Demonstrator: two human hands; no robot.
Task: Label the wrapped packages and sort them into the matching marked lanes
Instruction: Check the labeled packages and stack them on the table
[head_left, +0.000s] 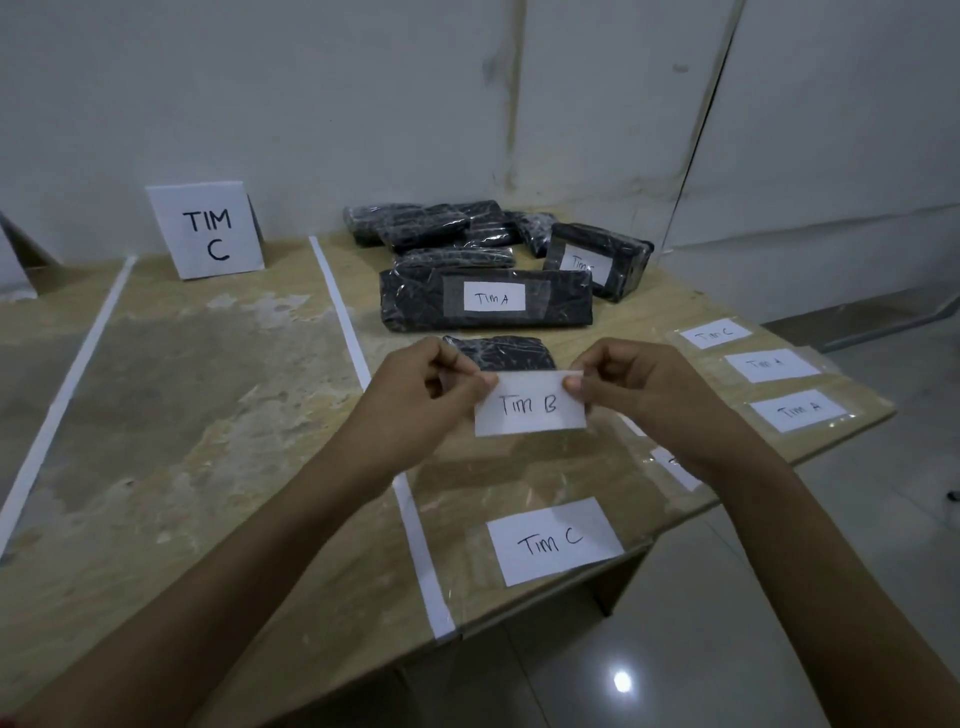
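A white paper label reading "Tim B" (530, 408) hangs in the air between my hands. My left hand (431, 384) pinches its upper left corner and my right hand (639, 387) pinches its upper right corner. Just behind the label lies a small black wrapped package (498, 351) without a label. Farther back sits a long black package labelled "Tim A" (485, 304). To its right stands another labelled package (597, 260). Several unlabelled black packages (436, 226) are piled at the back.
A standing sign "TIM C" (208, 228) marks the lane between two white tape lines (343, 322). Loose labels lie on the table: "Tim C" (553, 540) near the front edge, "Tim C" (714, 332) and two "Tim A" (769, 364) along the right edge.
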